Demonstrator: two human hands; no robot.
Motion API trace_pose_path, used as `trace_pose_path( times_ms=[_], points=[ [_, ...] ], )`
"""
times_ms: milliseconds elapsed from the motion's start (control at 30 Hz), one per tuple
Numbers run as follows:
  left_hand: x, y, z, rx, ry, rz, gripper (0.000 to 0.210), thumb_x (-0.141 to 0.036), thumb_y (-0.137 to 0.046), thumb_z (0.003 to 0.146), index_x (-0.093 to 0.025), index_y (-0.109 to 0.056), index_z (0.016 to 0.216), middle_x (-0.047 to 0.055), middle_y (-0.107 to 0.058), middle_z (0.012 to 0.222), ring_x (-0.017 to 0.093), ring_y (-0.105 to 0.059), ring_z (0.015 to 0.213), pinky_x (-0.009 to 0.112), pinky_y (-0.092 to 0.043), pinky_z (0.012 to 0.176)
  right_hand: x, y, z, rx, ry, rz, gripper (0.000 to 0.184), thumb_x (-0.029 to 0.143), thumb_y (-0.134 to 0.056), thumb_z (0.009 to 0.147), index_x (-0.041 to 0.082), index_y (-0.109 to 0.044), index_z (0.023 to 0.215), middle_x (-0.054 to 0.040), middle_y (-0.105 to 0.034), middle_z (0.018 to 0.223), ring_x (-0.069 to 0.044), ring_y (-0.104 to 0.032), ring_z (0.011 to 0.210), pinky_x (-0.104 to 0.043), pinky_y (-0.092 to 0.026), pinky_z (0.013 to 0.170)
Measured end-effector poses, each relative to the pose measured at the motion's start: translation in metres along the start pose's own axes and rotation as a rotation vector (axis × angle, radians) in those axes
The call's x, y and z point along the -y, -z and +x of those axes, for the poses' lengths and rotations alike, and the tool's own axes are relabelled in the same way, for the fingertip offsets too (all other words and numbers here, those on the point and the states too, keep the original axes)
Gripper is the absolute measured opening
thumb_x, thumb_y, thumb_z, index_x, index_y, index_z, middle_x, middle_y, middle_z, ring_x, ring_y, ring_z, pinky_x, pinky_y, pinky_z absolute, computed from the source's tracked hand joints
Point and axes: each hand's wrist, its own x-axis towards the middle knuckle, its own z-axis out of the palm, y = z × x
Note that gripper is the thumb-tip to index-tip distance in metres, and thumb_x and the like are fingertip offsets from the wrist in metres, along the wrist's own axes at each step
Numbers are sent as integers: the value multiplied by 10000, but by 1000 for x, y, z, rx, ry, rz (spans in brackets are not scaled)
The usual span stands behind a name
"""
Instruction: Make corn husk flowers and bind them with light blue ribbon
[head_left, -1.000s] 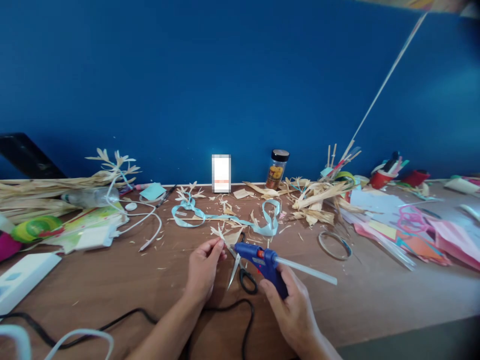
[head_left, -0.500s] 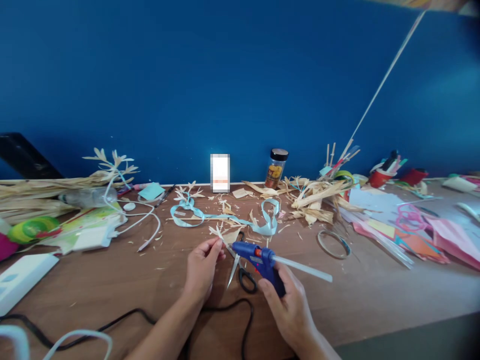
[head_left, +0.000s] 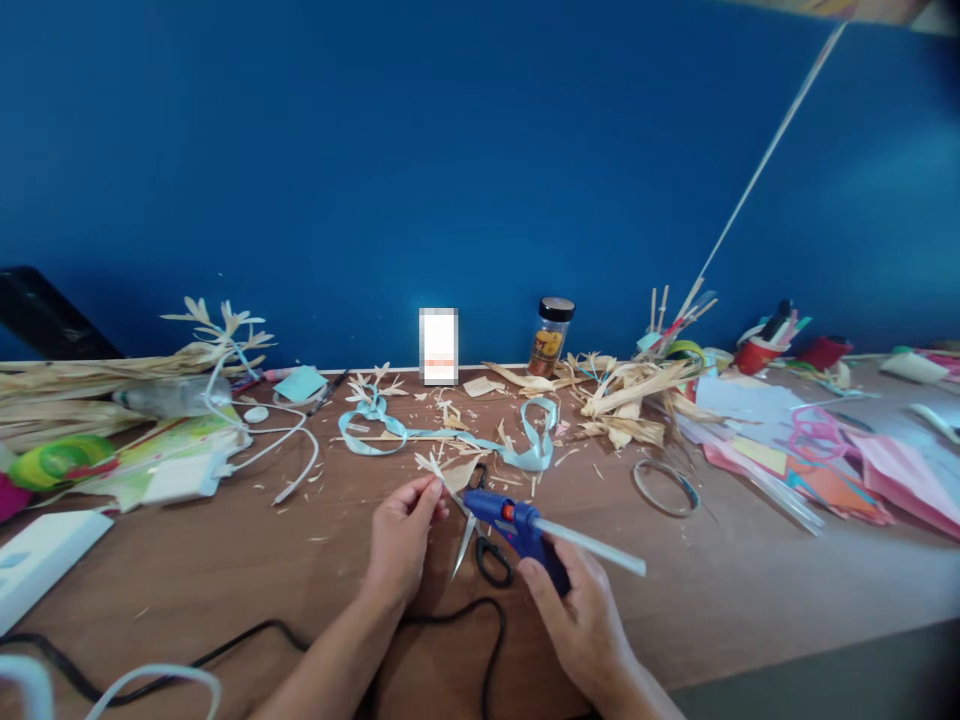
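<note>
Between thumb and fingertips, my left hand (head_left: 405, 525) pinches a small pale husk flower (head_left: 431, 466), its petals sticking up past the fingers. My right hand (head_left: 581, 610) is wrapped round the grip of a blue hot glue gun (head_left: 517, 525). A clear glue stick (head_left: 592, 545) juts from the gun's back, and its nozzle end points left towards the flower, a short way from my left fingers. Black-handled scissors (head_left: 493, 563) lie open on the table beneath the gun, partly hidden by it. Light blue ribbon (head_left: 529, 455) curls on the table just beyond both hands.
Dried husks (head_left: 637, 390) lie at the back right near a black-lidded jar (head_left: 551, 338). A ring of tape (head_left: 666, 488) rests to the right. On the left are a white power strip (head_left: 52, 560), white cables and a bottle (head_left: 172, 397). A black cord (head_left: 262, 628) crosses the front.
The glue gun has tilted slightly, and the back end of its glue stick has shifted left and a little lower. My left hand keeps its pinch on the flower almost unmoved.
</note>
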Motion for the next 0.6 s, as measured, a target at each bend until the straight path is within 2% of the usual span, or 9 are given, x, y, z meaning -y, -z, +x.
trace_pose_path(
  times_ms=[100, 200, 267, 333, 467, 600],
  points=[
    [-1, -1, -1, 8, 21, -54, 294, -375, -672, 620, -159, -664, 820, -1, -652, 669, 96, -534, 537, 196, -407, 524, -7, 15, -1, -27, 73, -90, 284, 250, -480, 820, 206, -488, 1101, -72, -601, 968, -201, -571, 883, -309, -463, 779],
    [-2, -1, 0, 9, 20, -79, 280, -351, -685, 618, -146, -661, 807, -7, -634, 655, 87, -525, 548, 195, -420, 555, -29, 42, -3, -131, 116, -338, 361, 258, -498, 793, 178, -467, 1144, -95, -583, 981, -226, -548, 901, -343, -451, 791],
    [-3, -2, 0, 13, 36, -87, 284, -341, -693, 614, -142, -660, 813, -8, -629, 665, 82, -523, 556, 186, -419, 551, -48, 64, -2, -240, 82, -551, 378, 285, -508, 779, 162, -477, 1136, -109, -575, 996, -251, -531, 921, -371, -437, 809],
    [-4, -2, 1, 32, 34, -115, 270, -327, -696, 615, -142, -658, 808, -13, -622, 669, 76, -520, 564, 178, -422, 556, -66, 83, -1, -308, -6, -775, 366, 293, -488, 788, 158, -491, 1129, -106, -582, 941, -266, -533, 873, -382, -445, 763],
    [-7, -3, -1, 53, 17, -151, 256, -311, -705, 609, -141, -657, 794, -22, -609, 643, 75, -513, 562, 182, -436, 564, -92, 105, 0, -282, -174, -1091, 362, 297, -456, 813, 167, -483, 1150, -102, -595, 892, -276, -540, 824, -371, -449, 685],
    [-7, -4, -2, 54, 13, -143, 256, -313, -707, 605, -139, -661, 787, -14, -618, 658, 79, -512, 560, 186, -440, 555, -102, 111, -1, -241, -209, -1151, 341, 290, -433, 831, 159, -484, 1141, -108, -607, 906, -260, -555, 821, -355, -442, 686]
  ],
)
